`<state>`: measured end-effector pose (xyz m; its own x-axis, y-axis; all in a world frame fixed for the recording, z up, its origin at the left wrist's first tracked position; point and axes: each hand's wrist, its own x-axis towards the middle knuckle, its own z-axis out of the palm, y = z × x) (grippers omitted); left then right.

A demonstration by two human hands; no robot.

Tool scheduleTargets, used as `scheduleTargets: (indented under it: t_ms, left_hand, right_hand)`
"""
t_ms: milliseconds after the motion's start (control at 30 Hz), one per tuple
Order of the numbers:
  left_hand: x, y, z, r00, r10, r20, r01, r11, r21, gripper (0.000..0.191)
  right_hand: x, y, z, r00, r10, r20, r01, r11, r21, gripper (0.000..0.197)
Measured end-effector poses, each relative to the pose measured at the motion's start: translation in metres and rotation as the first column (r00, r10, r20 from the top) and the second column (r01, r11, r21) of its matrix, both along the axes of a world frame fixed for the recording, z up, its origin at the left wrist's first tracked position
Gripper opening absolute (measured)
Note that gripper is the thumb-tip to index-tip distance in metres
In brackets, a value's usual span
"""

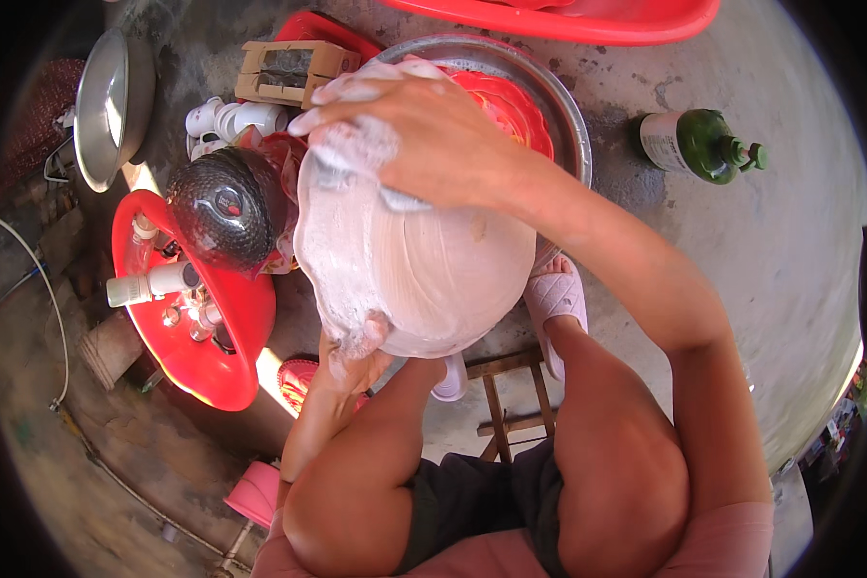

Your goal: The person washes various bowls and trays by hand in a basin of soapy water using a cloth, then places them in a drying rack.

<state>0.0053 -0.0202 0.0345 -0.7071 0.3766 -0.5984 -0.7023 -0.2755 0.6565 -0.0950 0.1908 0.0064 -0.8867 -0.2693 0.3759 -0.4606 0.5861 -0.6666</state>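
A large pale bowl-shaped vessel with a wavy rim (pixel 419 274), coated in suds, is tilted on its side above my knees. My left hand (pixel 361 347) grips its lower rim, thumb on the near face and fingers behind. Across its upper part lies my right hand (pixel 412 137), covered in foam, fingers spread; a bit of pale material shows under the palm, and I cannot tell whether it is a sponge or cloth. Behind the vessel stands a metal basin (pixel 574 115) with a red patterned dish (pixel 520 108) in it.
A green pump bottle (pixel 704 148) lies at the right. A red tub (pixel 246 361) with jars and bottles, a dark textured bowl (pixel 224 206), white cups (pixel 256 117), a cardboard box (pixel 271 92) and a metal bowl (pixel 101 108) are at the left. A wooden stool (pixel 502 412) is below.
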Motion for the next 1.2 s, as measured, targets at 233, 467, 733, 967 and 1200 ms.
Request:
scheduleTargets:
  t_ms: [233,467,733,967,1200]
  left_hand:
    - [-0.022,-0.008,-0.016,0.908,0.415,0.053,-0.419,0.9,0.123,0.059]
    - [0.001,0.004,-0.009,0.987,0.113,0.117,-0.107,0.993,-0.057,0.057]
    - [-0.017,-0.005,-0.013,0.991,0.078,-0.112,-0.075,0.997,0.03,0.076]
    - [-0.031,0.004,-0.011,0.975,0.211,-0.071,-0.215,0.975,-0.051,0.073]
    - [-0.032,-0.001,-0.002,0.968,0.124,0.218,-0.183,0.943,0.278,0.06]
  right_hand:
    - [0.105,-0.009,-0.034,0.879,-0.298,0.373,0.429,0.836,-0.342,0.059]
    - [0.036,-0.037,0.018,0.995,-0.079,-0.065,0.072,0.991,-0.109,0.05]
    - [0.052,0.059,-0.057,0.91,-0.177,0.374,0.232,0.967,-0.107,0.035]
    - [0.067,0.053,0.015,0.888,-0.443,-0.127,0.383,0.863,-0.33,0.019]
    - [0.083,0.027,0.046,0.863,-0.016,-0.506,-0.033,0.996,-0.087,0.025]
